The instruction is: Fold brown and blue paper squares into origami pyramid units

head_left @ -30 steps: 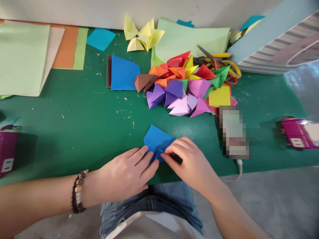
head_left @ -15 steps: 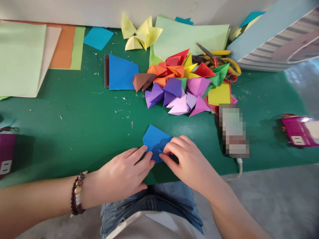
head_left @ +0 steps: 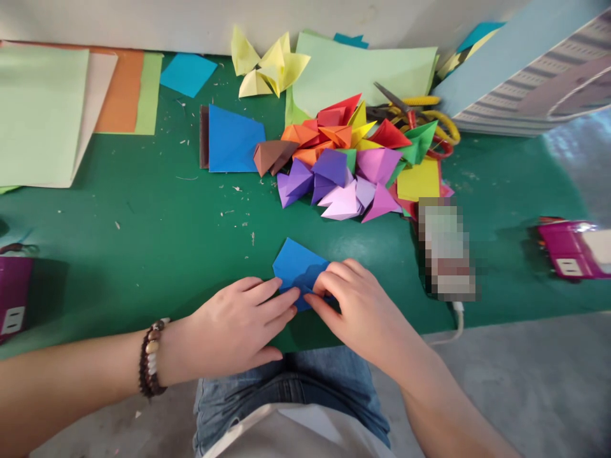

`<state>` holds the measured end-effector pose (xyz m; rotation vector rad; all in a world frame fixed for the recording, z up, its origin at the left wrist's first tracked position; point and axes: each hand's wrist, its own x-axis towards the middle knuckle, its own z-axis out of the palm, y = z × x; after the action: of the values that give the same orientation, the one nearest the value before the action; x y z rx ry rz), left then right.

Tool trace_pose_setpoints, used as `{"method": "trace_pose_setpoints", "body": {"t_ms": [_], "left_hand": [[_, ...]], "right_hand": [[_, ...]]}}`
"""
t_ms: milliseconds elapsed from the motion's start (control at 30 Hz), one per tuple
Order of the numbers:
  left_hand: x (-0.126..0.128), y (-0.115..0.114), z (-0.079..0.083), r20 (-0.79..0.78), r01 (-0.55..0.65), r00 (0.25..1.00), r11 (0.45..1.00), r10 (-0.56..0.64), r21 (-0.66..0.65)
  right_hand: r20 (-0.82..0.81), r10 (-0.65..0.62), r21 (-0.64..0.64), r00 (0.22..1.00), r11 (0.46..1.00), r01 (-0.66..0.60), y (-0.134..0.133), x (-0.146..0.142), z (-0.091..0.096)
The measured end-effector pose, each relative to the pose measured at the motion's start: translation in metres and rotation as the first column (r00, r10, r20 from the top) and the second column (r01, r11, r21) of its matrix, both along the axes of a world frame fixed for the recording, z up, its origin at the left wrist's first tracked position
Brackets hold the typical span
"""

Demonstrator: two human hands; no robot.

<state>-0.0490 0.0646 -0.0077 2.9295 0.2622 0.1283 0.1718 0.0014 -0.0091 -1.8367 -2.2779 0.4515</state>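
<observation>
A partly folded sheet of blue paper (head_left: 296,262) lies near the front edge of the green table. My left hand (head_left: 245,324) rests with fingers stretched out, their tips on the paper's left and lower part. At the paper's right side, my right hand (head_left: 353,302) pinches its edge between thumb and bent fingers. The right corner of the sheet is hidden under that hand. Beyond it sits a pile of folded paper pieces (head_left: 334,159) in several colours. A stack of blue paper squares (head_left: 233,143) lies left of the pile.
Scissors (head_left: 396,102) with yellow and red handles lie behind the pile. A phone (head_left: 446,254) with a white cable is at the right. Purple boxes stand at the far left (head_left: 14,292) and far right (head_left: 573,248). Large pale green sheets (head_left: 42,114) cover the back left.
My left hand has shifted slightly, with one fingertip reaching further right across the blue paper. The right hand keeps its pinch in about the same place.
</observation>
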Motion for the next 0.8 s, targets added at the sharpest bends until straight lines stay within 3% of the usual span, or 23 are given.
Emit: {"method": "trace_pose_setpoints", "body": {"t_ms": [367,633,800], "left_hand": [[-0.002,0.015,0.003,0.024,0.006,1.0,0.975,-0.001,-0.224],[-0.002,0.015,0.0,0.034,0.065,0.997,0.996,-0.063,-0.061],[0.0,0.012,0.001,0.007,0.069,0.998,0.998,-0.069,0.015]], "right_hand": [[0.012,-0.026,0.01,1.0,1.0,0.026,-0.001,-0.002,0.0],[0.02,-0.049,0.026,0.999,0.998,0.049,-0.002,-0.003,-0.002],[-0.051,-0.09,0.135,0.995,0.986,0.096,-0.01,-0.005,-0.01]]}}
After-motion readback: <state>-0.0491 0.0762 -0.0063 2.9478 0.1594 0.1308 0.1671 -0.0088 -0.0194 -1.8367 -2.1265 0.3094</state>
